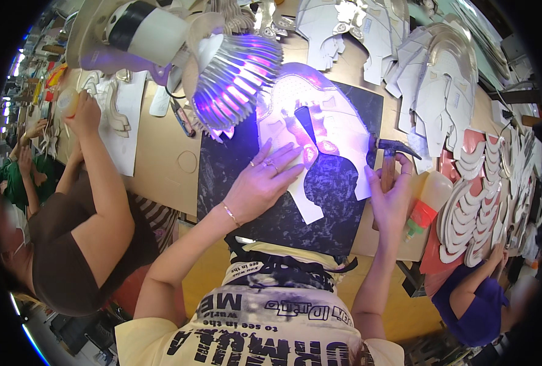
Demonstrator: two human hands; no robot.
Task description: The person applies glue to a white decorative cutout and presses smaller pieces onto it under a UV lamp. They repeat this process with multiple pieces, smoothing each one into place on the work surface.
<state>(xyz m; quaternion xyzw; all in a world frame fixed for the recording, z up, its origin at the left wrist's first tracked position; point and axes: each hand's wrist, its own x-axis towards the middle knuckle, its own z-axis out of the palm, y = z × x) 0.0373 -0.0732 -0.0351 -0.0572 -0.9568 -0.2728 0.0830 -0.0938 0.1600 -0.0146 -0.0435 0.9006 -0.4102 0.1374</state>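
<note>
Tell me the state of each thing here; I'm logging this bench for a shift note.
Lamp: lit, glowing purple over the mat.
White shoe piece: flat on the dark mat, pressed by the left hand.
Hammer: gripped upright in the right hand, head up.
Stacked cut pieces: fanned out at the right.

Pretty bright overall, but the finned lamp (237, 76) near the desk's (161, 152) far edge throws purple-blue glare over the white cut piece (320, 122) (blown out there). Fisheye bends everything toward the dark rim; the left and right edges go soft.
</note>
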